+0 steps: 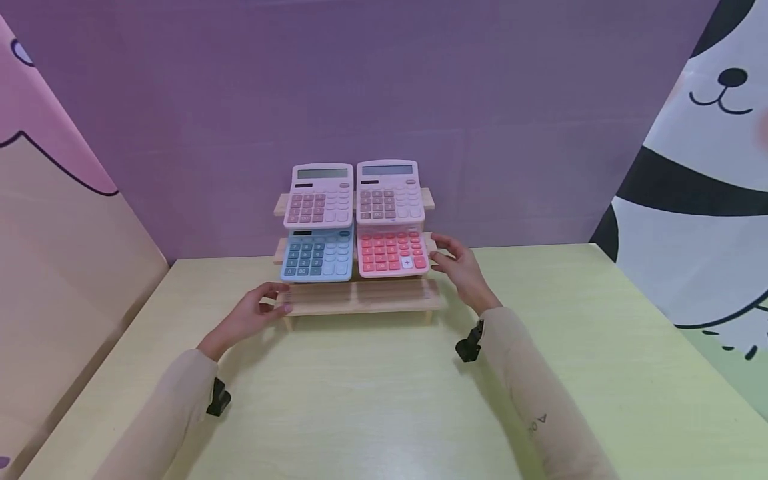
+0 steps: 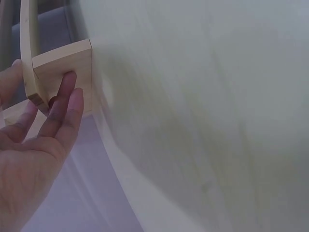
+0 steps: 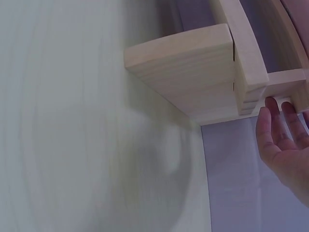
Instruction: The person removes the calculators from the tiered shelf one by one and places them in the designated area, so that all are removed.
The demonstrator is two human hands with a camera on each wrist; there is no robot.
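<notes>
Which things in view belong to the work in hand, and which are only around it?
Work, it seems: wooden rack, blue calculator, coral-keyed calculator, upper-left calculator, upper-right calculator, left hand, right hand.

Around: table, purple backdrop, panda print.

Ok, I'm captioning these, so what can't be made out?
Blue calculator, head view: screen hidden behind the upper left calculator.
Red-keyed calculator, head view: screen hidden behind the upper right calculator.
Left hand, left wrist view: partly cut off by the left edge.
Right hand, right wrist view: partly cut off by the right edge.
</notes>
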